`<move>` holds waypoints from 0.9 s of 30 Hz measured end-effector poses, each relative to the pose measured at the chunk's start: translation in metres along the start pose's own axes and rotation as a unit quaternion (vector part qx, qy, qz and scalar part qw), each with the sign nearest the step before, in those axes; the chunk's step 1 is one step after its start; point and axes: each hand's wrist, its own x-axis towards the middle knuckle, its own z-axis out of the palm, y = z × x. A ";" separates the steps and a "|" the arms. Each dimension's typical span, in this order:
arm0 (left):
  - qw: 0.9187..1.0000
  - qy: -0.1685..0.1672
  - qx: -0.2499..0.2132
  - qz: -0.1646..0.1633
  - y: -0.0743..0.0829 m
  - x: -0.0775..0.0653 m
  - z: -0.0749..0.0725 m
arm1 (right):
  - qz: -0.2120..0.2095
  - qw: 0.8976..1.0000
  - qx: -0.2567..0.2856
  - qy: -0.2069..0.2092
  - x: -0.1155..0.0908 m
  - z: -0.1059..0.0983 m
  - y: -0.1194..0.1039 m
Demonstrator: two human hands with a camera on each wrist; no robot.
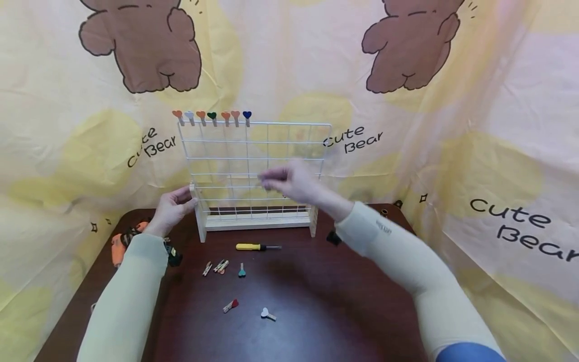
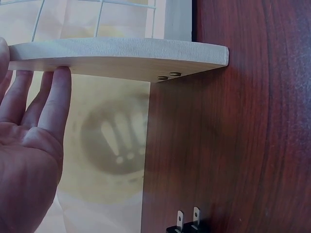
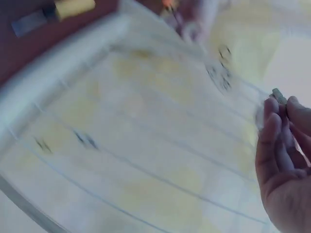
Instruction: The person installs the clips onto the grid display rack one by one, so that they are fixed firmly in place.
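A white wire grid rack (image 1: 258, 158) with wooden side pieces stands on the table. My left hand (image 1: 172, 211) holds its left wooden side (image 2: 121, 51), fingers along the outer face and the thumb partly out of frame. In front of the grid my right hand (image 1: 300, 183), blurred, pinches a small clothespin (image 3: 278, 94); only its wooden end shows clearly past the fingertips. Several heart-topped clothespins (image 1: 212, 117) are clipped in a row along the left part of the top wire. Loose on the table lie a teal one (image 1: 242, 272), a red one (image 1: 231, 305), a white one (image 1: 268, 314) and several wooden ones (image 1: 221, 266).
A yellow-handled screwdriver (image 1: 250, 247) lies just before the rack. Orange and black tools (image 1: 119, 249) sit at the table's left edge, near a black plug (image 2: 187, 225). A small black object (image 1: 333, 238) lies under the right forearm. A bear-print curtain (image 1: 289, 60) hangs behind.
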 end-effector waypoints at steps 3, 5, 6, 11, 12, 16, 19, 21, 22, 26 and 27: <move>1.000 0.004 0.000 0.011 -0.002 0.001 0.000 | 0.012 0.999 0.003 0.049 0.029 -0.028 -0.027; 1.000 0.005 -0.004 0.020 -0.004 0.002 0.000 | -0.001 0.997 -0.020 0.077 0.048 -0.044 -0.039; 1.000 0.005 -0.009 0.023 -0.005 0.003 0.000 | -0.007 0.995 -0.042 0.087 0.056 -0.051 -0.044; 1.000 0.004 -0.005 0.017 -0.005 0.003 -0.001 | -0.063 0.970 -0.209 0.104 0.087 -0.076 -0.057; 1.000 0.003 0.001 0.015 -0.004 0.003 -0.002 | -0.064 0.963 -0.240 0.103 0.091 -0.079 -0.059; 1.000 -0.001 0.014 0.010 -0.002 0.002 -0.001 | -0.036 0.944 -0.319 0.073 0.100 -0.084 -0.069; 1.000 -0.005 0.008 0.012 0.002 0.002 0.000 | -0.010 0.937 -0.346 0.044 0.104 -0.083 -0.075; 1.000 -0.006 0.006 0.013 0.002 0.002 0.000 | 0.000 0.935 -0.354 0.031 0.107 -0.082 -0.079; 1.000 -0.005 0.005 0.011 0.002 0.003 0.000 | -0.002 0.934 -0.357 0.032 0.108 -0.081 -0.080; 1.000 -0.001 0.004 0.004 0.006 0.000 0.001 | -0.021 0.938 -0.342 0.054 0.107 -0.074 -0.077; 1.000 -0.002 0.001 0.002 0.009 -0.002 0.002 | -0.035 0.939 -0.334 0.069 0.103 -0.071 -0.074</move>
